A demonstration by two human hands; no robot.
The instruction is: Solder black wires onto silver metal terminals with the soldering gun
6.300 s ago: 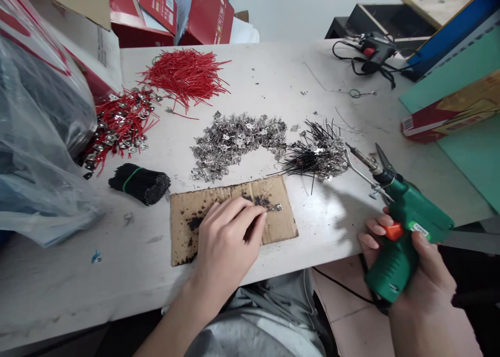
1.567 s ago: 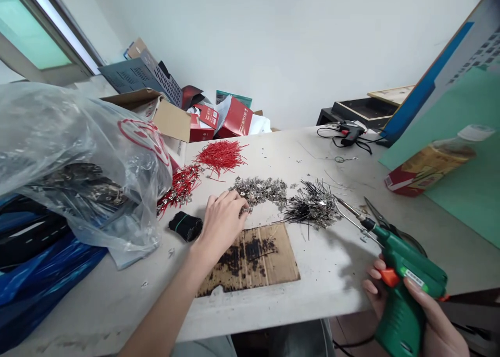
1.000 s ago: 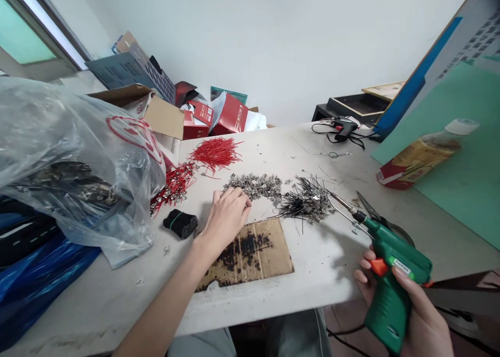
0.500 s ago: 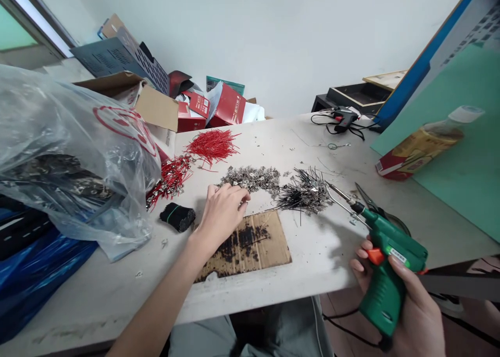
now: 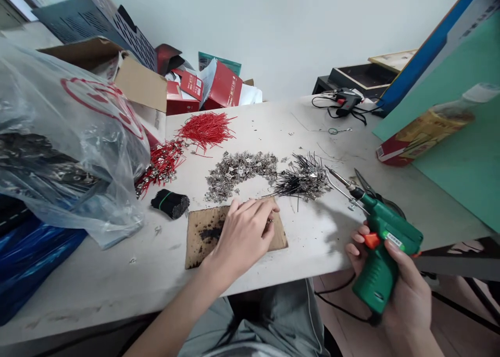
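Note:
My right hand (image 5: 406,289) is wrapped round the handle of a green soldering gun (image 5: 394,226) with an orange trigger. Its tip and thin feed tube point left, by a heap of black wires with metal terminals (image 5: 303,179). My left hand (image 5: 250,229) is over the scorched piece of cardboard (image 5: 195,232), fingers curled down and closed; what they hold is hidden beneath them. Just beyond it lies a curved pile of small metal terminals (image 5: 238,170). A bundle of black wires (image 5: 171,204), tied with a green band, lies to the left.
Loose red wires (image 5: 207,129) and red wires with terminals (image 5: 162,164) lie at the back left, beside a clear plastic bag (image 5: 117,190). Red boxes (image 5: 222,86) stand behind. On the right are a bottle (image 5: 425,130) and a black corded tool (image 5: 346,102).
My left hand has moved from the terminal pile toward me and right, over the cardboard. The view has tilted down slightly. My right hand still grips the soldering gun.

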